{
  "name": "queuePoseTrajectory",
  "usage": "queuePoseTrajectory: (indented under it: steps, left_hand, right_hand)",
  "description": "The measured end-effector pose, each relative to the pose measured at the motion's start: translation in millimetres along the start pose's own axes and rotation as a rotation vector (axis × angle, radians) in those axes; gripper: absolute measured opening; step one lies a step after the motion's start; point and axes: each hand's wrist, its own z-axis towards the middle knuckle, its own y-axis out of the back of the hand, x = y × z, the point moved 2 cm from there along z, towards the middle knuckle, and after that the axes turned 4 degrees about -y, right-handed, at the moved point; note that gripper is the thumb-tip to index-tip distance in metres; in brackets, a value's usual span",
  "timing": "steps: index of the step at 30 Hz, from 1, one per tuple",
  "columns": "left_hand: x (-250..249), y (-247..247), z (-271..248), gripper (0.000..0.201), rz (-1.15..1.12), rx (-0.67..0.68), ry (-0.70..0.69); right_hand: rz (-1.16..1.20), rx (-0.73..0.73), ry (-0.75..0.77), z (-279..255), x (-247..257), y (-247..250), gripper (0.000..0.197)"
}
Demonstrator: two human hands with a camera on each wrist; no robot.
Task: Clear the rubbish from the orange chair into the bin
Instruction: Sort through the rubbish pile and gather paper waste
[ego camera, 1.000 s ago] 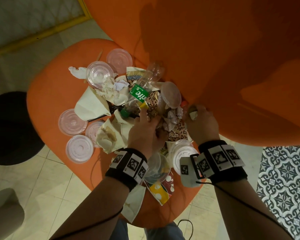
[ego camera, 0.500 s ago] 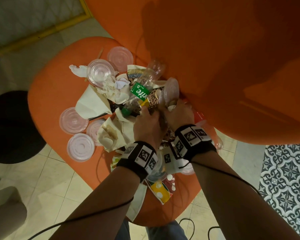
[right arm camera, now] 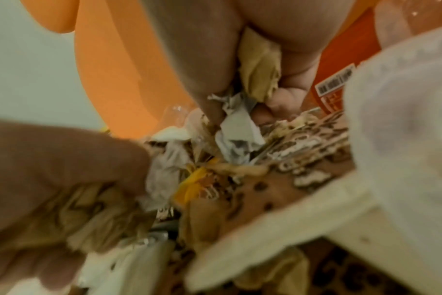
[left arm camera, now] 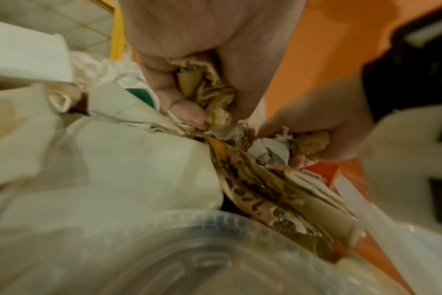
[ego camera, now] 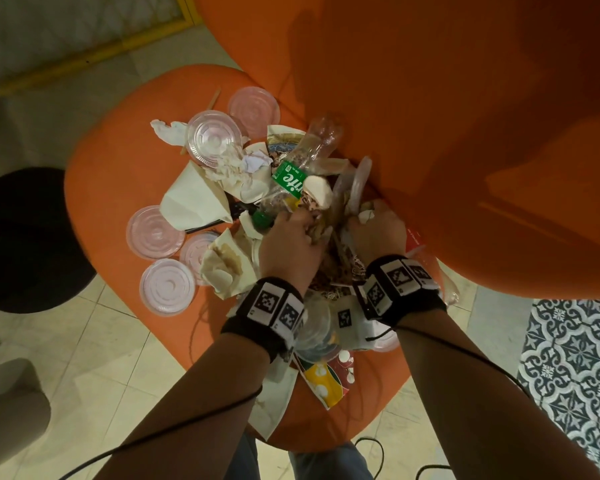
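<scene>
On orange chair seat: rubbish heap. Left hand clenched on crumpled brown paper; right hand just beside, gripping white paper wad, nearer chair back.

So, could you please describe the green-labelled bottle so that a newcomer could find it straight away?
Start at the orange chair and look at the rubbish heaped where the seat meets the backrest. The bottle lies on its side on top of that heap, just beyond the left hand. It alone is clear plastic with a green label and green cap; its neighbours are paper and flat lids.
</scene>
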Motion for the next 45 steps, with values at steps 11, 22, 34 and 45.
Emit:
queuePoseTrajectory:
  steps: [11, 22, 34, 45]
  left_hand:
    - [17.7, 25.7, -19.4, 0.019, -0.220, -0.148, 0.184]
    - [24.8, 34.5, -24.8, 0.021, -0.169, -0.112, 0.207]
    - [44.7, 32.9, -43.2, 0.021, -0.214, -0.189, 0.148]
    - [59.9, 45.3, -48.0, 0.025, -0.363, -0.352, 0.065]
  right_hand:
    - [0.569, 0.071, 0.211, -19.0, 17.9, 39.4, 0.016]
    - [-0.139, 0.227, 0.098, -15.4, 1.1, 3.6, 0.078]
    - [-0.041, 0.187, 0.026, -18.2, 0.0, 17.8, 0.055]
    - [-0.248, 0.227, 0.039, -48.9, -17.0, 42.1, 0.061]
